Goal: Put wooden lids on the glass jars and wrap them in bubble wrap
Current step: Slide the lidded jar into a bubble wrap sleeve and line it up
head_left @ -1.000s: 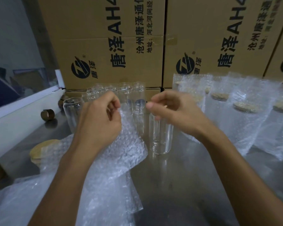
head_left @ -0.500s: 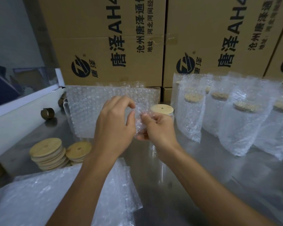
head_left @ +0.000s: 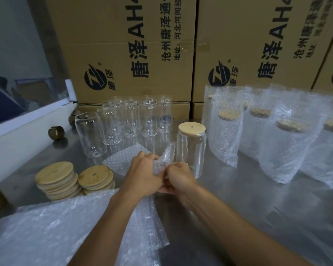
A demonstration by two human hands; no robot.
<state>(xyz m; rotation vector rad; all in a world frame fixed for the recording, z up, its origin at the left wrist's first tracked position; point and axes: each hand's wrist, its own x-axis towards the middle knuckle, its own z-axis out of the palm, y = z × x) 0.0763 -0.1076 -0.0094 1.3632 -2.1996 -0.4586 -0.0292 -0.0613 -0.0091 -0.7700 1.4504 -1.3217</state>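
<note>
The cartons [head_left: 131, 48] stacked along the back edge of the bench carry dark print: a round logo, the characters 唐泽, the letters AH, and a smaller line starting 沧州唐泽; the rest runs off the top of the view, and the address line is too small to read.

Near the middle of the steel bench [head_left: 248, 198] the left hand [head_left: 142, 174] and the right hand [head_left: 178, 177] meet, fingers curled, both pinching a bubble wrap bag [head_left: 127, 160] whose far part lies flat on the bench. Just beside the right hand stands a glass jar [head_left: 191, 150] already capped with a wooden lid [head_left: 191, 128], unwrapped.

Behind it, toward the back edge, a cluster of empty jars [head_left: 123, 121] stands without lids; they overlap so much I cannot count them. Along the right side, wrapped jars [head_left: 225, 129] stand in cloudy bags, their lids only dim shapes, the outermost cut off. Two stacks of lids [head_left: 75, 179] sit by the left edge, a heap of bubble wrap [head_left: 56, 231] lies at the near edge, and a small brown roll [head_left: 56, 132] lies by the white wall ledge.
</note>
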